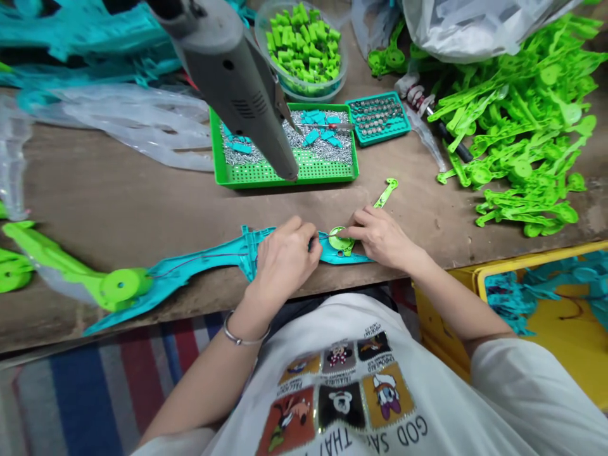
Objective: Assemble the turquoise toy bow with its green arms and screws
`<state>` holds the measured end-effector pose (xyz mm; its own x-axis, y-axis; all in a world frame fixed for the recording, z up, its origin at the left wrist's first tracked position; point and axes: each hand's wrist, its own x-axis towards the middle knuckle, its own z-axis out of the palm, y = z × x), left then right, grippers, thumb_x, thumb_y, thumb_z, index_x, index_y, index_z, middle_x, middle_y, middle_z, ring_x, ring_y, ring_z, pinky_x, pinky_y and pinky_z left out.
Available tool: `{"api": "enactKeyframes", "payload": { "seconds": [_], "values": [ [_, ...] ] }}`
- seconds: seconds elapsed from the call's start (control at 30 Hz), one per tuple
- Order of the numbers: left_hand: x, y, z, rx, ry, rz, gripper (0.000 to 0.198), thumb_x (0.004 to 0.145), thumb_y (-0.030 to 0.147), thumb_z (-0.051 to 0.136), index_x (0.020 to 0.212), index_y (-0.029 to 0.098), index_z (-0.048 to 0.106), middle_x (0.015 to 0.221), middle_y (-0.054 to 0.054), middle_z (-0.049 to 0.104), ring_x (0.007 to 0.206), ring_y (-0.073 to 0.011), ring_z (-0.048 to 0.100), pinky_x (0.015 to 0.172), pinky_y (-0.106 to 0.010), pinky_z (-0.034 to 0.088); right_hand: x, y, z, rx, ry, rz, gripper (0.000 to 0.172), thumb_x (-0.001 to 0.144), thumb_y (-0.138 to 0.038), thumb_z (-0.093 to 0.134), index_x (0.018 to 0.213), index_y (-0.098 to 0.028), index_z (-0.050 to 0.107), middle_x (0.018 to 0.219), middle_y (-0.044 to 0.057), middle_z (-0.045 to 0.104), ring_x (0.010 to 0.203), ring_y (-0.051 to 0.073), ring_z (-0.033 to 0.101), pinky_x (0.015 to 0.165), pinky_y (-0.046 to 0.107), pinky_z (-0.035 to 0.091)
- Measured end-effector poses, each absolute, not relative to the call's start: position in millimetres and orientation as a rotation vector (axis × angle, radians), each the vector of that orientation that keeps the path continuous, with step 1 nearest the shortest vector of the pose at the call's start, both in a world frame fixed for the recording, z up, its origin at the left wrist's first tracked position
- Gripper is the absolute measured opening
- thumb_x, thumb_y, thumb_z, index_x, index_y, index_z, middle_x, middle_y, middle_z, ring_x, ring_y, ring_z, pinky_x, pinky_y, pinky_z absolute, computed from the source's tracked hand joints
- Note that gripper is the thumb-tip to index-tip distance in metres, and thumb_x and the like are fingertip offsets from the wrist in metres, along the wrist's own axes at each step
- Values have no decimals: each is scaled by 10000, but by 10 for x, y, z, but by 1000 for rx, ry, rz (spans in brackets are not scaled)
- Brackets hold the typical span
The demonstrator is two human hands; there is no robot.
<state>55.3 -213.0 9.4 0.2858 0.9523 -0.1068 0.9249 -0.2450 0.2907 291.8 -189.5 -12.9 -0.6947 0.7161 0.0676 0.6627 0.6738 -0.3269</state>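
A long blue plastic piece [199, 256] shaped like a toy bow limb lies along the table's front edge, with a thin dark red string [327, 237] running over it. My left hand [287, 256] rests over its middle, thumb and fingers closed on the string. Pinched fingers of my right hand [384, 235] hold the string above a round green plastic part [340, 243], which sits on the blue piece. The green part's arm [387, 192] sticks out beyond my right hand. Another green wheel part [124, 288] is at the blue piece's left end.
A grey power screwdriver [247, 95] hangs over a green tray [285, 180] of screws and blue bits. Behind stand a bowl [304, 88] of green pieces and a teal tray [380, 117]. Green arms [522, 139] are heaped right; a yellow crate [546, 329] stands below.
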Motion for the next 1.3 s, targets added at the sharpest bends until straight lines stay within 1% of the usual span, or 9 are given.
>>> {"api": "enactKeyframes", "payload": {
  "seconds": [0.2, 0.3, 0.4, 0.5, 0.63, 0.73, 0.87, 1.1, 1.3],
  "values": [
    [650, -2038, 157, 2179, 1780, -45, 215, 917, 302, 532, 882, 226, 730, 921, -86, 698, 749, -258, 661, 593, -357, 355, 2906, -1841, -97, -1118, -2738, 470, 352, 924, -167, 662, 1237, -301, 753, 1000, 80, 600, 884, 234, 449, 757, 381, 346],
    [570, -1978, 154, 2138, 1700, -2, 224, 921, 285, 514, 875, 221, 724, 910, -80, 694, 754, -250, 657, 623, -357, 380, 2881, -1790, -57, -1120, -2786, 508, 365, 885, -202, 725, 1227, -325, 759, 1013, 81, 589, 909, 242, 449, 767, 380, 337],
    [400, -1936, 135, 2072, 1522, 166, 209, 936, 268, 512, 912, 219, 713, 898, -50, 686, 784, -210, 648, 704, -336, 434, 2853, -1748, -23, -1109, -2836, 544, 375, 864, -172, 731, 1202, -331, 770, 989, 78, 585, 918, 242, 454, 774, 378, 332],
    [248, -1935, 124, 2046, 1431, 294, 181, 948, 260, 517, 925, 209, 689, 902, -32, 670, 782, -178, 626, 737, -311, 445, 2830, -1727, -9, -1063, -2854, 549, 360, 864, -133, 698, 1172, -303, 777, 995, 81, 586, 915, 240, 460, 773, 373, 326],
    [193, -1960, 144, 2136, 1341, 309, 202, 957, 230, 501, 935, 195, 698, 860, -27, 616, 762, -167, 597, 716, -302, 422, 2802, -1718, 50, -1046, -2865, 543, 343, 882, -87, 611, 1130, -258, 776, 1011, 86, 586, 900, 236, 475, 775, 371, 306],
    [211, -1950, 160, 2216, 1266, 260, 224, 960, 216, 489, 945, 189, 710, 856, -34, 591, 786, -175, 595, 717, -306, 410, 2752, -1728, 161, -1065, -2882, 590, 330, 886, -95, 563, 1108, -221, 772, 1036, 97, 592, 919, 238, 500, 786, 373, 295],
    [217, -1923, 142, 2266, 1248, 222, 214, 957, 208, 493, 909, 188, 700, 835, -32, 571, 769, -177, 578, 701, -311, 395, 2627, -1797, 246, -1143, -2815, 669, 277, 847, -134, 577, 1043, -179, 767, 1046, 99, 616, 917, 236, 518, 789, 372, 302],
    [197, -1888, 142, 2259, 1237, 197, 226, 935, 209, 491, 921, 190, 717, 858, -35, 584, 763, -178, 579, 709, -315, 405, 2536, -1958, 11, -1135, -2739, 671, 324, 949, -168, 533, 1183, -206, 753, 1025, 87, 643, 905, 222, 508, 796, 367, 308],
    [221, -1752, 200, 2231, 1230, 47, 222, 889, 233, 525, 907, 185, 740, 856, -43, 612, 711, -177, 578, 711, -320, 421, 2535, -1983, -34, -1139, -2728, 699, 384, 931, -115, 534, 1234, -225, 742, 1023, 78, 635, 890, 209, 497, 770, 357, 306]
  ]
}}
